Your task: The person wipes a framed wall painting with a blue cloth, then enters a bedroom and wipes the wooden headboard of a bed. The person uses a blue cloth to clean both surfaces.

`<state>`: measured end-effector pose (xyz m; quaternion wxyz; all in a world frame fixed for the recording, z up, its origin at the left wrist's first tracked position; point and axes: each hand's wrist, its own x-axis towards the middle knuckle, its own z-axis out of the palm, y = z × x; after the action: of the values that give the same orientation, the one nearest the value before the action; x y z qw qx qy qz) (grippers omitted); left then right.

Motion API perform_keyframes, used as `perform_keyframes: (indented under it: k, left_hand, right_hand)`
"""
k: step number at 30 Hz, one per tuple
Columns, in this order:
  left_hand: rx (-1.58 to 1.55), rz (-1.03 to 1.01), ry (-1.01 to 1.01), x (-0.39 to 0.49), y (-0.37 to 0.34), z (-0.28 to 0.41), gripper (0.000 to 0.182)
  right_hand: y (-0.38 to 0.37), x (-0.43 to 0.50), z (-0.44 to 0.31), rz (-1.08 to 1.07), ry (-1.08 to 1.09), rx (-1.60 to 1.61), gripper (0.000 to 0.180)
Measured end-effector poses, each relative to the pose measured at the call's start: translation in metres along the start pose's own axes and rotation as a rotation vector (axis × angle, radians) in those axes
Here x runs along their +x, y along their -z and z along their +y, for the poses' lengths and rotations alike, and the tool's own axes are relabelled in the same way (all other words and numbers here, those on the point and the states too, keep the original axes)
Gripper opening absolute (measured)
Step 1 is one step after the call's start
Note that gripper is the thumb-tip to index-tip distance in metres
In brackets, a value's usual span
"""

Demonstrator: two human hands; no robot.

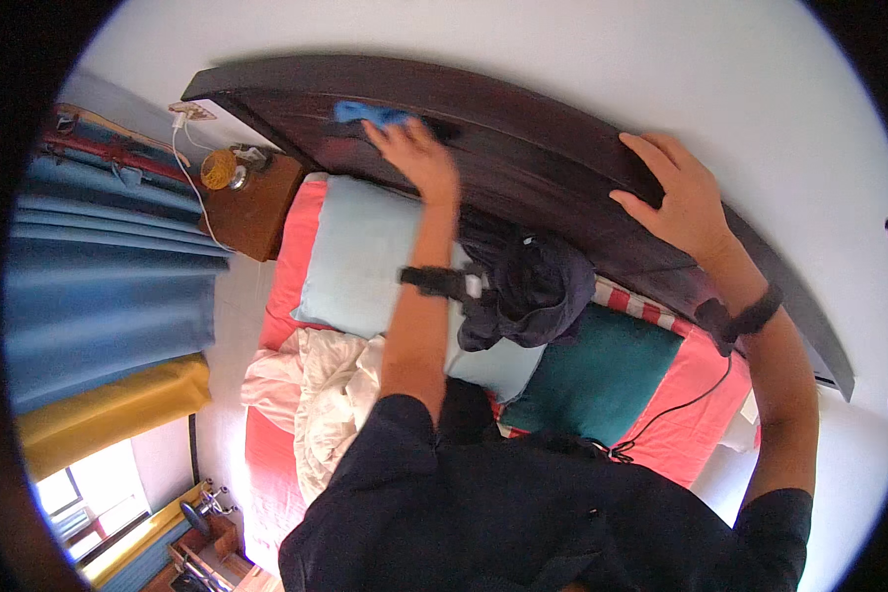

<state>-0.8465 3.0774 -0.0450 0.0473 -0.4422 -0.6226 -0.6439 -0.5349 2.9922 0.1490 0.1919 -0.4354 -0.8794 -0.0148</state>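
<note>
My left hand [418, 159], slightly blurred, has its fingertips on a blue cloth [374, 114], which lies pressed against the front panel of a dark wooden headboard [503, 166], near the headboard's left end. Farther right, my right hand [677, 196] holds the curved top rail, with fingers over the edge and thumb on the front side. Both wrists carry black bands. Below the headboard, between my arms, a dark bunched garment or bag [533, 288] rests over a light blue pillow [362, 251], with a dark green pillow [599, 370] beside it.
A bed with a coral sheet [266, 444] and a crumpled cream blanket [333, 414] lies beneath me. At left stand a wooden nightstand [248, 211] with a yellow woven object [219, 169], a white cable and blue curtains [111, 296]. A black cable [681, 405] crosses the bed at right.
</note>
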Motion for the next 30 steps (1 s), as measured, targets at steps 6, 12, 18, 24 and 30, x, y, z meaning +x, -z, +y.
perform_keyframes:
  k: [6, 12, 18, 24, 30]
  left_hand:
    - [-0.273, -0.43, 0.149, -0.206, -0.005, 0.204, 0.068]
    - [-0.215, -0.639, 0.247, -0.236, -0.002, 0.217, 0.057]
    - [-0.205, -0.123, 0.6, -0.165, -0.05, 0.034, 0.051]
    - [-0.224, 0.125, 0.853, -0.206, -0.085, 0.047, 0.05]
    - [-0.586, -0.022, 1.174, -0.326, -0.102, 0.207, 0.037]
  right_hand:
    - [-0.002, -0.002, 0.001, 0.029, 0.024, -0.032, 0.062]
    - [-0.003, -0.006, 0.007, 0.018, 0.0, -0.041, 0.061]
    - [-0.006, 0.0, 0.003, 0.074, 0.079, -0.087, 0.059]
    - [-0.008, 0.0, 0.004, 0.094, 0.111, -0.072, 0.059]
    - [-0.005, -0.001, -0.003, 0.083, 0.081, -0.128, 0.058]
